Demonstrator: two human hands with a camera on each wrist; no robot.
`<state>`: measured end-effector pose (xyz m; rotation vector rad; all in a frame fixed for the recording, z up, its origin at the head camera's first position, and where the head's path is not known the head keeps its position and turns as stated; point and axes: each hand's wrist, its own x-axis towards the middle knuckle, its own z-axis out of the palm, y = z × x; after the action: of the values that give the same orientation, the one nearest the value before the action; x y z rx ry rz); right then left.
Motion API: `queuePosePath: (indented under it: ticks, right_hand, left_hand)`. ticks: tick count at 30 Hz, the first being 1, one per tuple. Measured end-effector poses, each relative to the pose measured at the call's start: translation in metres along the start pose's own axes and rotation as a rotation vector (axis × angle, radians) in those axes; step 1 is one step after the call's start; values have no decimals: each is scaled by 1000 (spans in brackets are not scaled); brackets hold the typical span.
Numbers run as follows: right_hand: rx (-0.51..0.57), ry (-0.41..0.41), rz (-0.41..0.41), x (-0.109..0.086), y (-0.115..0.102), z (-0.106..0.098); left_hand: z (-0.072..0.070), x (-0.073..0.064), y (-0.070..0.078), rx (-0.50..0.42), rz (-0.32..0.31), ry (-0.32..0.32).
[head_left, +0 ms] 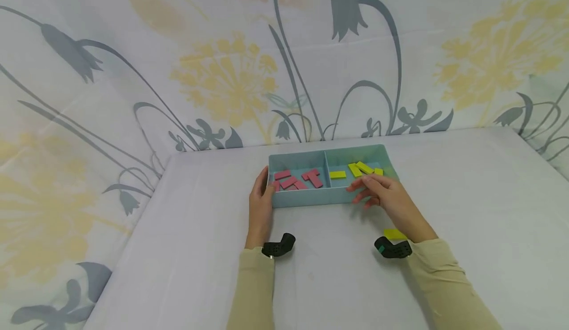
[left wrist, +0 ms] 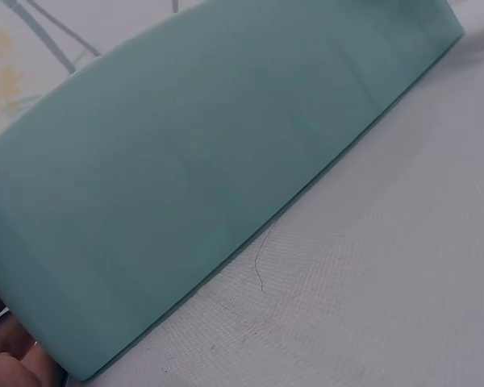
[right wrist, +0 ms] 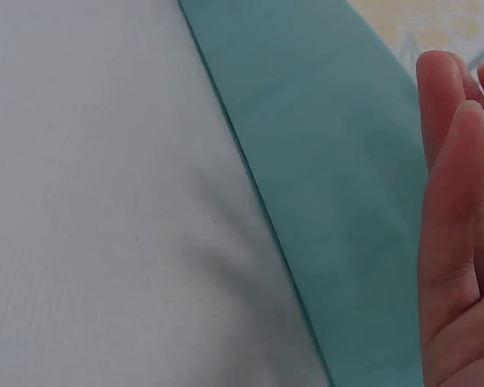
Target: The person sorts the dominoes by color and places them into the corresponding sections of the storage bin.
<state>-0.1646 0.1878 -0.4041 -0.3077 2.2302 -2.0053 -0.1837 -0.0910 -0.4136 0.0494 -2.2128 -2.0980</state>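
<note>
A light teal box with two compartments sits on the white-covered table. Several pink tiles lie in its left compartment, and several yellow tiles in the right one. My left hand grips the box's left end, thumb at the rim and fingers along the outside; in the left wrist view, fingers show beside the box corner. Over the front wall of the right compartment hovers my right hand, its fingers loosely bent with nothing between them. Part of the right compartment is hidden behind that hand.
Another yellow tile lies on the table by the right wrist, partly covered by it. A flower-patterned cloth hangs behind the box. Black wrist devices are strapped to both wrists.
</note>
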Motion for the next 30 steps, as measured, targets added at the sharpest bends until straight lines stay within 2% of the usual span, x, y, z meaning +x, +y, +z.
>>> queuePosePath:
  ticks: [5, 10, 17, 21, 27, 30]
  right_hand:
    - [-60, -19, 36, -1, 2, -2]
    - [-148, -74, 54, -4, 2, -2]
    - [-238, -103, 48, -14, -4, -9]
    - [-271, -110, 44, -21, -1, -18]
    - [-286, -92, 117, -32, 5, -26]
    - [-292, -85, 124, -34, 8, -29]
  left_hand:
    - [2, 0, -3, -14, -5, -5]
    - [2, 0, -1, -9, 23, -3]
    - [-1, 14, -26, 8, 62, 36]
    - [-2, 14, -27, 2, 57, 35]
    - [-2, 15, -27, 11, 45, 38]
    - [-2, 15, -28, 15, 44, 40]
